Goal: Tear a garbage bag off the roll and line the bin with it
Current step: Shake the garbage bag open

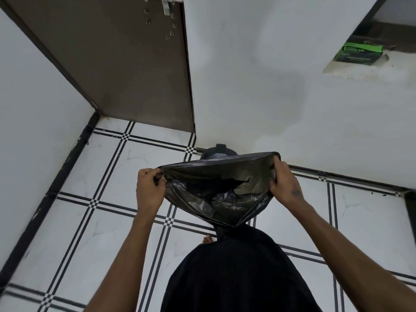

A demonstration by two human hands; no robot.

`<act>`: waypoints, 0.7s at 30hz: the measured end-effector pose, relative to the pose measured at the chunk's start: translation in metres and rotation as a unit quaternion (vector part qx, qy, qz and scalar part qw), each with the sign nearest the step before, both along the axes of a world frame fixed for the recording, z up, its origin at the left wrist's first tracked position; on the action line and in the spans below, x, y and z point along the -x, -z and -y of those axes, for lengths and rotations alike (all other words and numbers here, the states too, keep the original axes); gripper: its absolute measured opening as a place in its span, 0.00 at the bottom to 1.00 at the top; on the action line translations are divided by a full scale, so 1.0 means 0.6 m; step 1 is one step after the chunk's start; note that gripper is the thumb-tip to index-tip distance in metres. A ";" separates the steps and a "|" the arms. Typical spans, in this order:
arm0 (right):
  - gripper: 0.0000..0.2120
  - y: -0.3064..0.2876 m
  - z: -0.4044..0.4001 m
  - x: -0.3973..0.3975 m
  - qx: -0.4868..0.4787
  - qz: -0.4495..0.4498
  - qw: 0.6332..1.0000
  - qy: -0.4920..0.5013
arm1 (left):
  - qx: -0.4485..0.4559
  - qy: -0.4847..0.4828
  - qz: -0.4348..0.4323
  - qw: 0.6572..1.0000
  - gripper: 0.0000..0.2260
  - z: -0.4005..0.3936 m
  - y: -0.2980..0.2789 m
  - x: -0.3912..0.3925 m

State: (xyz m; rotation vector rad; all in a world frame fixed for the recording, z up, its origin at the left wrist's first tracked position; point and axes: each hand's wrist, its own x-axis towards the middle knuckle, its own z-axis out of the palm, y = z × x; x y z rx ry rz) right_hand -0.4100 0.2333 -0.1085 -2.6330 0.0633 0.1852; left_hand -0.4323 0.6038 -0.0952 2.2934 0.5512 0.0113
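Note:
A black garbage bag (216, 194) hangs stretched between both hands, its mouth pulled open toward me. My left hand (149, 188) grips the bag's left rim and my right hand (284, 183) grips the right rim. Behind the bag, against the white wall, only the dark top of the bin (217, 152) shows; the bag hides the rest of it. The bag's lower end tapers down to a point in front of my dark clothing.
A green box of garbage bags (358, 54) lies on a ledge at upper right. A brown door (126, 70) stands at the left of the corner. The floor (112, 221) is white tile with black lines. A bare foot (208, 239) shows below the bag.

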 end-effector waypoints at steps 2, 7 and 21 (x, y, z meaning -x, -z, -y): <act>0.27 0.002 -0.004 -0.008 -0.001 0.000 1.000 -0.003 | -0.005 -0.001 -0.001 1.000 0.12 -0.009 0.001 -0.005; 0.26 0.007 -0.008 -0.017 -0.008 -0.004 1.000 0.011 | -0.009 0.017 -0.002 1.000 0.12 -0.018 0.004 -0.023; 0.26 0.019 0.011 -0.014 0.001 -0.043 0.999 0.028 | 0.008 0.059 -0.023 0.998 0.10 0.005 0.032 -0.047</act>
